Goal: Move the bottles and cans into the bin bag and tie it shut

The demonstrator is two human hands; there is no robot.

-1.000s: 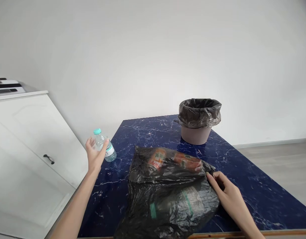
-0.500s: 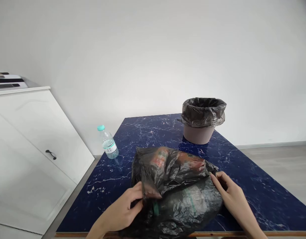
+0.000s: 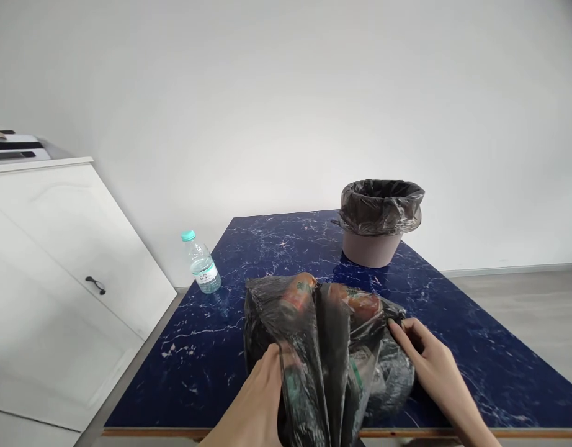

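Observation:
A thin black plastic bag [image 3: 330, 347] lies at the table's front edge, its film drawn into long folds toward me. Through it show orange-red cans [image 3: 298, 294] and a clear bottle with a green band [image 3: 357, 372]. My left hand [image 3: 260, 394] grips the bag at its left side; film covers the fingertips, so they show only dimly. On the right side of the bag, my right hand [image 3: 425, 360] pinches a gathered bit of the plastic between thumb and fingers.
A pinkish bin [image 3: 370, 249] lined with black plastic stands at the table's back right. At the left edge is a clear water bottle [image 3: 203, 267] with a turquoise cap. The blue marbled table [image 3: 277, 239] meets a white wall; a white cabinet [image 3: 81, 298] stands left.
My left hand has moved right and nearer to me, and the bag's film is now stretched into folds over the front edge. My right hand keeps its hold, shifting only slightly.

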